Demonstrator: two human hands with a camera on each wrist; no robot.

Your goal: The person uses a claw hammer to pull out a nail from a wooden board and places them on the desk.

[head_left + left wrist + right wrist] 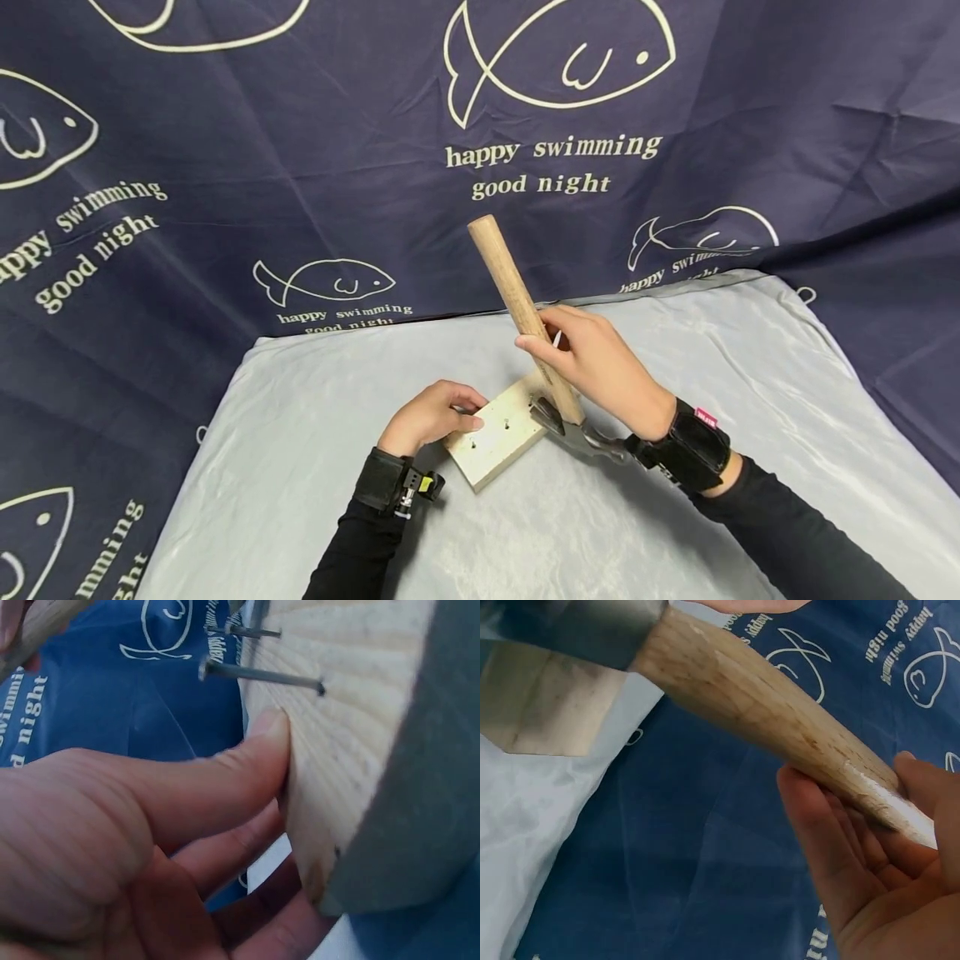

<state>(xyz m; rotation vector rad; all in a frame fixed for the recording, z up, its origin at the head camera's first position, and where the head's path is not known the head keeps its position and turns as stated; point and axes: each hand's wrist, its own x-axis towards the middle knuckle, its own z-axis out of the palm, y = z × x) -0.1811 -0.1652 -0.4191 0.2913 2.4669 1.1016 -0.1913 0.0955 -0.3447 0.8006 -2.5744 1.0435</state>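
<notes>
My left hand (431, 414) grips a pale wooden block (487, 454) by its long left side, the thumb along the edge and the other fingers behind it in the left wrist view. Nails stand up out of its face, one long nail (262, 677) nearest the thumb. My right hand (607, 367) holds a claw hammer (510, 279) by the wooden handle, thumb on one side and fingers on the other. The handle's free end points up and away. The metal hammer head (577, 435) is low, overlapping the block's right end, which it partly hides.
A table under a light grey cloth (315, 517) bears the block. Behind and at both sides hangs a dark blue curtain (360, 167) printed with white fish and lettering. Black straps with small devices (693, 446) sit round both wrists.
</notes>
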